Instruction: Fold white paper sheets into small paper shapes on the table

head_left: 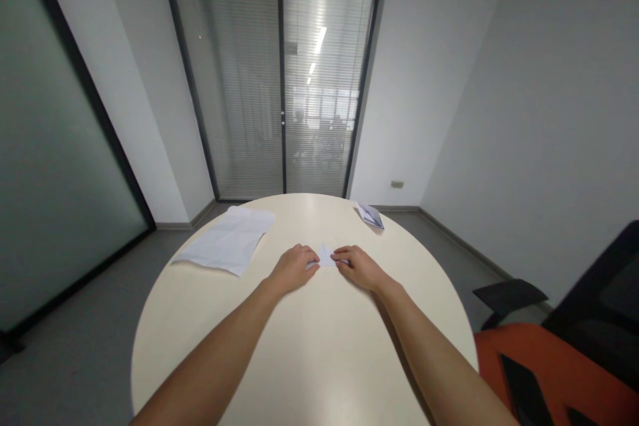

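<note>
A small folded piece of white paper (326,257) lies on the round table between my two hands, its middle showing a pointed, triangular shape. My left hand (294,267) grips its left edge, fingertips closed over the paper. On the opposite side, my right hand (360,266) pinches the right edge between thumb and fingers. The outer ends of the paper are hidden under my fingers.
A large creased white sheet (227,239) lies at the table's left. Near the far right edge sits a folded paper piece (370,215). The pale round table (309,359) has an orange chair (539,366) at its right; glass doors (279,93) stand behind.
</note>
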Action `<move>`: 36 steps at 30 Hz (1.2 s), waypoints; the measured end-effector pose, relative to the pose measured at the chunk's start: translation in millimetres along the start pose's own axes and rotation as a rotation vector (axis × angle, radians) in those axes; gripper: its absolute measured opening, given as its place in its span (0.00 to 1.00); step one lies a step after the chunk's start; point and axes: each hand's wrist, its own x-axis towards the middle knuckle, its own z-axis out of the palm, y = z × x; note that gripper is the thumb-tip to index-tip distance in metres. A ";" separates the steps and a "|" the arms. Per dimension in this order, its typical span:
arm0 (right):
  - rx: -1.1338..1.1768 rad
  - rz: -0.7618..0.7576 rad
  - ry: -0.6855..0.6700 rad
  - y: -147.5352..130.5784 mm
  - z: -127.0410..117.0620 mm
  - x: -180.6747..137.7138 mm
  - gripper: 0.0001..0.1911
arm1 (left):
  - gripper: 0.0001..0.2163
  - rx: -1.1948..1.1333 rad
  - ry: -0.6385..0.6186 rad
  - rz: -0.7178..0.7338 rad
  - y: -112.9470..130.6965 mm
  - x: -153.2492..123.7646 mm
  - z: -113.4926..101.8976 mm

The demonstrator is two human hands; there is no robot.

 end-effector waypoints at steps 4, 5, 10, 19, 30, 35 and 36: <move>0.010 -0.033 -0.011 -7.6 -1.1 0.1 0.16 | 0.12 -0.009 0.045 0.071 0.4 0.2 1.0; 0.013 -0.040 -0.012 -9.2 -0.8 0.2 0.16 | 0.14 -0.015 0.042 0.094 -0.2 0.3 2.3; 0.028 -0.065 -0.033 -12.0 -0.6 1.1 0.17 | 0.16 -0.026 -0.027 0.100 -4.0 0.2 7.4; 0.103 0.007 -0.112 1.9 -15.1 -0.9 0.15 | 0.17 -0.007 -0.090 0.056 -3.5 -2.2 1.9; -0.103 -0.068 -0.040 -14.3 -17.9 -1.0 0.13 | 0.18 0.008 -0.101 0.050 -6.0 -1.7 4.1; -0.076 -0.133 -0.062 -27.3 -9.8 2.6 0.13 | 0.18 0.000 -0.083 0.067 -6.6 -0.6 7.5; -0.070 -0.126 -0.068 -27.4 -9.3 2.7 0.13 | 0.18 -0.001 -0.082 0.068 -6.6 -0.7 7.7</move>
